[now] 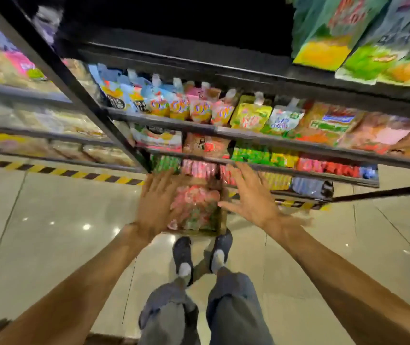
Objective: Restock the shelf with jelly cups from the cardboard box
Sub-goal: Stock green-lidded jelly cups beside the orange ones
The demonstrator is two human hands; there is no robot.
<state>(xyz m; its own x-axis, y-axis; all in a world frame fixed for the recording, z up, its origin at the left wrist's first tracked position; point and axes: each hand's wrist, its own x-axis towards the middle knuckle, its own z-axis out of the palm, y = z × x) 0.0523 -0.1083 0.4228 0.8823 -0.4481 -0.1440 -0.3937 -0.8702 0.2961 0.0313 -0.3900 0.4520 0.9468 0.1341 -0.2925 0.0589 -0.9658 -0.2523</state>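
Left hand (155, 205) hides the cardboard box (221, 212)'s near side; everything blurred.

floor (49, 232): cardboard box (221, 215) | shelf (248, 139): blurred packets, perhaps snacks (333, 125)

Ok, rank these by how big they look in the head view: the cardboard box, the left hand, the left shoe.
1. cardboard box, largest.
2. left hand, though it sits nearer the camera, which inflates it.
3. left shoe, smallest.
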